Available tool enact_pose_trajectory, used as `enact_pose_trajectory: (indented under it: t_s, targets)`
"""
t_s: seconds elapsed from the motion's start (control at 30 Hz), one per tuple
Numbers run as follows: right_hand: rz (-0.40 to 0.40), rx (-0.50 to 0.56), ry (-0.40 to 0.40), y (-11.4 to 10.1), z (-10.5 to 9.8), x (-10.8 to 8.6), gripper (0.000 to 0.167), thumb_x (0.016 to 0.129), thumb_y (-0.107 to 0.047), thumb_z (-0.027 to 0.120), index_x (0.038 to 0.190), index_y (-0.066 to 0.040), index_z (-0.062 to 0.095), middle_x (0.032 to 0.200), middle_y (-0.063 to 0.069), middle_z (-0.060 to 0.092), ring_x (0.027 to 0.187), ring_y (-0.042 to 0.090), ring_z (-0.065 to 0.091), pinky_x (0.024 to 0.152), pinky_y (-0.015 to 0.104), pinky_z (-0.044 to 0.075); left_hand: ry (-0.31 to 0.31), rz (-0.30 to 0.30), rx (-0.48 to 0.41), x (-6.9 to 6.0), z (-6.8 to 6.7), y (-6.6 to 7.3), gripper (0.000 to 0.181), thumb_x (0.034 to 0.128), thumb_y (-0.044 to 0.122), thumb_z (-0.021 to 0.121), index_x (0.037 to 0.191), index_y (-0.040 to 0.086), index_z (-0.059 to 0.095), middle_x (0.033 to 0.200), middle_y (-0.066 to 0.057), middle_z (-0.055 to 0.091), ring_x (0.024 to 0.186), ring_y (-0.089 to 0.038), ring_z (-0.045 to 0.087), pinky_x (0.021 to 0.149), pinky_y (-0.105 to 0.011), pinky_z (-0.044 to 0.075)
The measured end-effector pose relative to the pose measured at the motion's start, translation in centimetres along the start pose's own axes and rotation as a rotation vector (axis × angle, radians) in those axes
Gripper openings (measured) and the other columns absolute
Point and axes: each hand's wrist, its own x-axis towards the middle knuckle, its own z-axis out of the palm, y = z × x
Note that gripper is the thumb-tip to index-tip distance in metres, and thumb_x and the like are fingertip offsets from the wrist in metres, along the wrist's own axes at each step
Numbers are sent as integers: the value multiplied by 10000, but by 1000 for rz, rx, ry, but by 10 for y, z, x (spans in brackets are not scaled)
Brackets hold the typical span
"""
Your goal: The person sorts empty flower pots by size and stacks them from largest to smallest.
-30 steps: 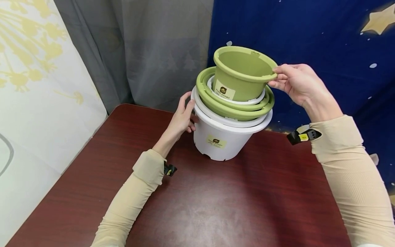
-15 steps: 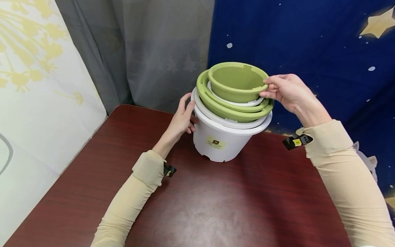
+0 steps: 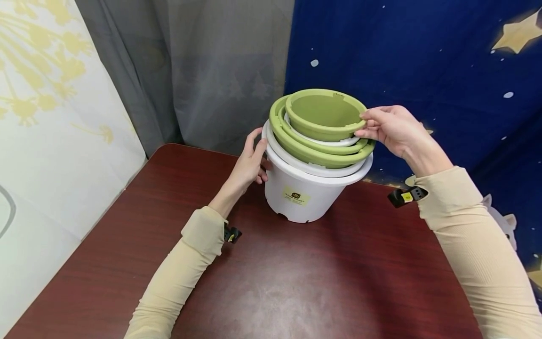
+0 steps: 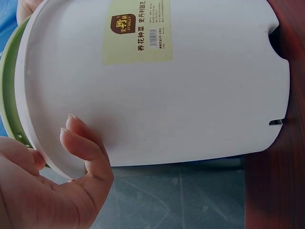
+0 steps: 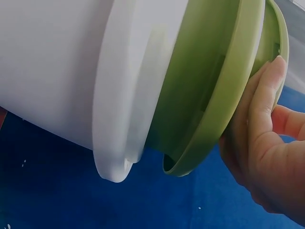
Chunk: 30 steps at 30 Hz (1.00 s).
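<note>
A nested stack of plastic plant pots stands on the table, white and green by turns. The outermost white pot carries a yellowish label. At its left rim my left hand grips, thumb over the edge and fingers under it along the wall. On top sits the smallest green pot, sunk into a white pot whose rim just shows. My right hand pinches the right side of its rim between thumb and fingers. Larger green rims ring it below. The inner pots' lower walls are hidden.
The dark red-brown table has its back edge close behind the stack. A grey curtain and a blue starry cloth hang behind it. White patterned cloth lines the left side.
My right hand has lowered the small green pot and moved slightly left, so that it sits deeper in the stack. The left hand has stayed on the white rim.
</note>
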Motion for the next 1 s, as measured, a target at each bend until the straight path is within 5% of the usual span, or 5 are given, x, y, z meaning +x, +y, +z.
enact_pose_trajectory:
  t_s: [0.8, 1.0]
  targets:
    - [-20, -50, -12, 1, 0, 2, 161, 986, 2, 594, 1115, 78, 536, 816, 83, 675, 674, 150, 712, 689, 226, 592, 7, 8, -1, 3, 0, -1, 548, 1081, 490, 367, 1585, 349, 205, 842, -251, 602, 425, -196, 541, 387, -255, 449]
    - [-45, -148, -17, 1, 1, 3, 219, 1001, -59, 608, 1146, 85, 529, 779, 80, 650, 645, 144, 707, 671, 228, 591, 9, 5, 2, 3, -1, -1, 544, 1082, 487, 366, 1584, 358, 203, 850, -251, 607, 433, -198, 543, 395, -257, 451]
